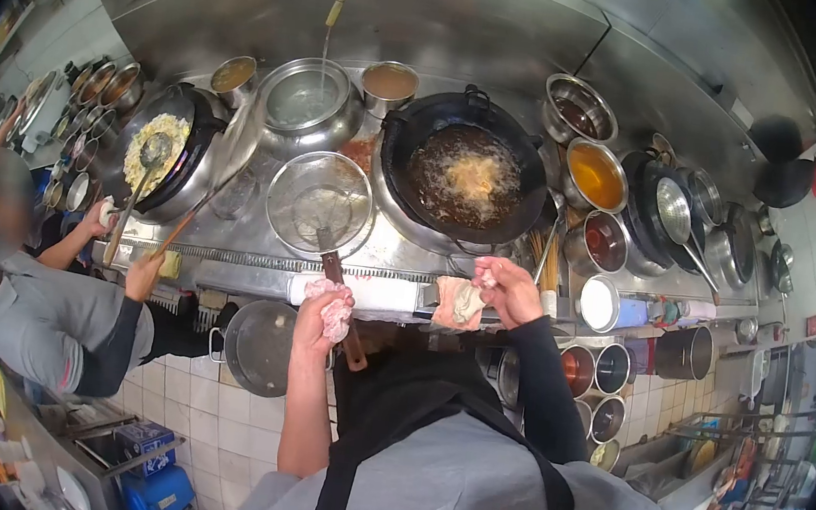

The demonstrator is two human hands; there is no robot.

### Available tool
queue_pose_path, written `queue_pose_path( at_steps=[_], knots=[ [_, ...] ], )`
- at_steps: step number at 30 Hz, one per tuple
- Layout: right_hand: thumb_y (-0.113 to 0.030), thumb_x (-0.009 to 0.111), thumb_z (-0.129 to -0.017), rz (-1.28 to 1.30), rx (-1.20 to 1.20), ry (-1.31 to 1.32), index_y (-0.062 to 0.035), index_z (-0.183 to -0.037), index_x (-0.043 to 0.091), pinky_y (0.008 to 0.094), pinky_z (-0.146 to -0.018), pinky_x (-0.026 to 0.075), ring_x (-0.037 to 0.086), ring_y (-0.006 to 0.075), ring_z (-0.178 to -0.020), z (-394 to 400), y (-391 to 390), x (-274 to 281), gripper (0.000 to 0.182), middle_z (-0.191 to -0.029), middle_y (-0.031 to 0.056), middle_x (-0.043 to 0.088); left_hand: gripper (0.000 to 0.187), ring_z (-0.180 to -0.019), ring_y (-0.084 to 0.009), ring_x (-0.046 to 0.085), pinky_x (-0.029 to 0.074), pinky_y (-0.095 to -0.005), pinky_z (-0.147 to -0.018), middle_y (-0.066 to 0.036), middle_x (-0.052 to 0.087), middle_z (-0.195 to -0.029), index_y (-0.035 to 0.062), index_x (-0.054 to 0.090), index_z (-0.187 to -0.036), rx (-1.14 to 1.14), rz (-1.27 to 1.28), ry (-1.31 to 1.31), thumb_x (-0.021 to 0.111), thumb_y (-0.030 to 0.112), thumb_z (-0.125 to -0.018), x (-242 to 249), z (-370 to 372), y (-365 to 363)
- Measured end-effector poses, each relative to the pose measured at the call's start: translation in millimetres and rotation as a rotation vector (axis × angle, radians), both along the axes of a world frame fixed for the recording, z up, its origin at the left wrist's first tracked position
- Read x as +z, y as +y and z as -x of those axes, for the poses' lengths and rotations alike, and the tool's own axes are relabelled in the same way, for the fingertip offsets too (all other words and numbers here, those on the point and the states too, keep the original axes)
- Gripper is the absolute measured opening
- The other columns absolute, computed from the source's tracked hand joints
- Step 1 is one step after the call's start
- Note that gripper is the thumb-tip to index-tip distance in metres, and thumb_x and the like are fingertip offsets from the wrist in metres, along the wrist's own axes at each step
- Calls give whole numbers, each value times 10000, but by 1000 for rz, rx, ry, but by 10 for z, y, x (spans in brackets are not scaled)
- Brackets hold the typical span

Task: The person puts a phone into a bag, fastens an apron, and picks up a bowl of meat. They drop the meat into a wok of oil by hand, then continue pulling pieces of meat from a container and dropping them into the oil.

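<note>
My left hand [324,314] is closed round a crumpled pinkish cloth [333,319]. Beside it runs the dark handle of a round wire strainer [320,203], which rests over the counter. My right hand [514,292] hovers at the counter's front edge, its fingers loosely curled and apart. Just left of its fingertips, a bunched whitish cloth [468,303] lies on an orange-pink cloth; whether the fingers touch it is hard to see. Ahead of my hands, a black wok [420,146] holds dark bubbling oil with golden food [475,175] frying in the middle.
A steel pot [308,93] stands under a running tap. Bowls of amber liquid [596,176] and red sauce [603,241] sit at right, near a white container [600,304]. At left, a co-worker [61,301] works at another wok. A large pan [259,347] is below the counter.
</note>
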State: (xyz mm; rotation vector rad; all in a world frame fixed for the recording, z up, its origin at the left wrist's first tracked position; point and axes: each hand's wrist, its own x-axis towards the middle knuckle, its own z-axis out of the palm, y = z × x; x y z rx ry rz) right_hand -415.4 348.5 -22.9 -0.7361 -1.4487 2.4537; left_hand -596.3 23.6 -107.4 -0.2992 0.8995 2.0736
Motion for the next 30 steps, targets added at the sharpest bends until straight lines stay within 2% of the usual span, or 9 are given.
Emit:
queue_pose_path(
  at_steps=[4, 8, 12, 14, 16, 18, 20, 23, 30],
  knots=[
    [-202, 690, -1010, -391, 21, -234, 6, -1146, 677, 330, -645, 507, 680, 187, -835, -5, 255, 65, 249, -923, 76, 683, 142, -731, -191, 713, 572, -266, -589, -133, 719, -877, -47, 671, -1048, 94, 86, 59, 703, 43, -942, 266, -212, -115],
    [-118, 799, -788, -1412, 29, -287, -25, -886, 739, 467, -773, 536, 673, 350, -873, 378, 586, -246, 148, -903, 198, 696, 177, -792, -225, 720, 594, -293, -651, -146, 719, -928, -32, 639, -1047, 176, 52, 41, 683, 131, -994, 411, -456, -131],
    [-77, 717, -803, -1453, 225, -196, -23, -1184, 726, 496, -910, 532, 646, 431, -1006, 1134, 734, -890, 385, -949, 247, 694, 318, -838, -280, 732, 617, -369, -683, -176, 725, -950, -24, 639, -1087, 185, -12, 14, 599, 289, -1050, 430, -667, -123],
    [-35, 663, -835, -1035, 12, -15, -21, -1345, 654, 474, -905, 543, 661, 408, -999, 1490, 503, -1197, 511, -949, 235, 701, 392, -866, -292, 739, 622, -391, -693, -194, 732, -973, -23, 649, -1103, 180, -39, 9, 555, 356, -1065, 533, -758, -58],
    [-25, 627, -894, -1234, 3, 78, -21, -1391, 625, 442, -880, 555, 682, 355, -962, 1551, 176, -1005, 497, -1016, 218, 703, 490, -894, -302, 744, 625, -400, -702, -209, 743, -1019, -24, 663, -1117, 156, -39, 15, 500, 436, -1066, 576, -816, -5],
    [-89, 651, -951, -799, 432, -47, -15, -1435, 588, 414, -906, 551, 695, 322, -1008, 1340, -213, -657, 493, -1123, 229, 694, 502, -893, -302, 743, 625, -394, -710, -209, 745, -1045, -25, 667, -1110, 167, -39, 2, 498, 446, -1061, 731, -921, 152],
    [-168, 713, -949, -628, 675, 7, 45, -1436, 554, 366, -902, 564, 725, 277, -960, 966, -601, -253, 555, -1290, 251, 661, 361, -900, -255, 739, 624, -368, -738, -164, 734, -1068, -20, 648, -1160, 130, 7, 48, 560, 313, -1054, 721, -989, 298],
    [-216, 725, -960, -871, 613, 233, 63, -1433, 548, 366, -936, 558, 717, 251, -1012, 469, -906, -361, 576, -1194, 198, 708, 226, -876, -183, 720, 617, -328, -712, -106, 709, -1042, -10, 611, -1188, 114, 266, 145, 671, 125, -1017, 714, -1094, 583],
    [-75, 750, -901, -542, 672, 165, 61, -1374, 582, 333, -899, 559, 698, 192, -1000, 116, -662, -93, 520, -1134, 161, 706, 217, -810, -120, 698, 578, -269, -649, -78, 712, -980, 17, 620, -1143, -71, 383, 349, 737, 129, -999, 807, -1215, 817]
  ],
)
